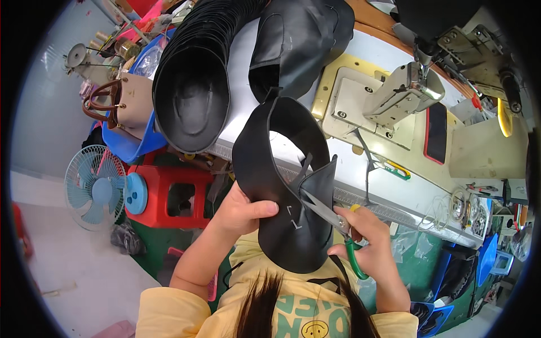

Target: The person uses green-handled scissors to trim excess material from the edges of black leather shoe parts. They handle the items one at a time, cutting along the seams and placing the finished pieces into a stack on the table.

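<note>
black leather piece (282, 186) | left hand (239, 211) grips it | right hand (369, 239) clasps scissors (332, 219)

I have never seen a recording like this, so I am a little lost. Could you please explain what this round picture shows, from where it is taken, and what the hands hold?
There is no machine arm here: a person works with two bare hands. The one picture comes from a wide camera worn on the person's head, looking down, so the edges bend.

The left hand grips a curved black leather piece with small white marks. The right hand holds green-handled scissors, whose blades touch a flap of that piece.

On the white table stand a sewing machine, a stack of black shells, more black leather and a dark phone. On the floor to the left are a fan and a red stool.
</note>
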Available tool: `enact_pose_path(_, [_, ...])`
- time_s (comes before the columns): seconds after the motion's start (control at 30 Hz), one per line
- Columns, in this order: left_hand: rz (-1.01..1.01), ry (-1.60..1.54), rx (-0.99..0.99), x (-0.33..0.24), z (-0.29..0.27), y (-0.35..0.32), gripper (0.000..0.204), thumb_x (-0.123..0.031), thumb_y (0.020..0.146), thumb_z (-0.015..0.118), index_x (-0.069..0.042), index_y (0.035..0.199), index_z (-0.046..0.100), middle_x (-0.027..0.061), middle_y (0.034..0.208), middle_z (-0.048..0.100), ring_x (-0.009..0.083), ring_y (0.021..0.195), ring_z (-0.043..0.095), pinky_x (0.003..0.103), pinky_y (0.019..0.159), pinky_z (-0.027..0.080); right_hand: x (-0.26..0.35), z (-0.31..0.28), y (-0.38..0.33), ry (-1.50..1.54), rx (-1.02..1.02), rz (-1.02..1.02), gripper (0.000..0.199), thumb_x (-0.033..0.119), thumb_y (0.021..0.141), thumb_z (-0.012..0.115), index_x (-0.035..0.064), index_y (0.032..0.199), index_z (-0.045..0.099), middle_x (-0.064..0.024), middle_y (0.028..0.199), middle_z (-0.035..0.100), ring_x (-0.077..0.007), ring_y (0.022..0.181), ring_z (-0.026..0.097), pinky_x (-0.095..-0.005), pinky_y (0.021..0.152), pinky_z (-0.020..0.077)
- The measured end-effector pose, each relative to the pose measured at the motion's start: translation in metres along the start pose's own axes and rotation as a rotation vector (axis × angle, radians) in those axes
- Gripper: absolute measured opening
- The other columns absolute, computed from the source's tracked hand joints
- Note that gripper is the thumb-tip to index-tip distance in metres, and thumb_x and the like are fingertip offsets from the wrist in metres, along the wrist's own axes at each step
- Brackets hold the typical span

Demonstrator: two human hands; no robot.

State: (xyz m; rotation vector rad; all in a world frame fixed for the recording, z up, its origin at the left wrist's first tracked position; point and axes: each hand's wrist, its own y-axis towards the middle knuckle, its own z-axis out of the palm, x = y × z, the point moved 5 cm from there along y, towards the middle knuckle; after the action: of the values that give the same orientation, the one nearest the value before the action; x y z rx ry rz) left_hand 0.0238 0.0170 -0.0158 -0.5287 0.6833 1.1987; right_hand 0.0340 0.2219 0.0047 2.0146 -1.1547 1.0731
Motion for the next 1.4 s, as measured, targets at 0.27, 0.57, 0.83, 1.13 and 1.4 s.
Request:
enact_pose_path(0.27, [-0.024,-0.058,0.015,0.021,-0.004,0.004,0.023,0.002,0.074,0.064,-0.001,0.097,0.058,0.0068,0.094,0.060,0.0166,0.086,0.058,0.029,0.078,0.047,-0.006,0.009,-0.007,0.008,-0.014,0.020,0.065,0.028,0.056,0.081,0.0093,0.114,0.058,-0.0040,0.071,0.050,-0.0178,0.056,0.047,-0.0280,0.050,0.0396])
enact_pose_path(0.57, [-0.014,-0.079,0.065,0.020,-0.005,0.008,0.029,0.003,0.076,0.062,-0.002,0.103,0.056,0.0079,0.098,0.060,0.0171,0.089,0.059,0.031,0.081,0.047,-0.005,0.014,-0.007,0.028,-0.028,0.023,0.066,0.028,0.057,0.080,0.0067,0.115,0.057,-0.0036,0.068,0.050,-0.0157,0.054,0.045,-0.0261,0.048,0.0379])
enact_pose_path(0.83, [0.025,0.062,-0.002,0.030,0.000,0.005,0.032,0.001,0.075,0.063,-0.001,0.106,0.055,0.0103,0.102,0.060,0.0195,0.094,0.058,0.033,0.084,0.046,0.002,0.011,-0.010,-0.079,-0.159,0.016,0.067,0.027,0.056,0.081,0.0037,0.114,0.057,-0.0038,0.068,0.049,-0.0144,0.054,0.046,-0.0251,0.047,0.0376])
enact_pose_path(1.13, [-0.060,-0.026,-0.089,0.010,0.012,0.012,0.041,-0.023,0.072,0.064,0.003,0.100,0.050,0.0155,0.090,0.057,0.0210,0.080,0.058,0.029,0.069,0.047,0.006,0.010,-0.009,-0.039,-0.146,0.000,0.067,0.028,0.056,0.081,0.0025,0.113,0.057,-0.0043,0.070,0.051,-0.0143,0.053,0.045,-0.0245,0.046,0.0377])
enact_pose_path(1.4, [0.076,0.164,-0.168,0.006,0.016,0.011,0.039,-0.017,0.073,0.062,0.003,0.104,0.048,0.0151,0.086,0.056,0.0200,0.075,0.057,0.028,0.065,0.047,0.007,0.008,-0.012,-0.064,-0.172,0.030,0.066,0.028,0.056,0.081,0.0022,0.112,0.058,-0.0043,0.069,0.050,-0.0136,0.053,0.046,-0.0243,0.045,0.0378])
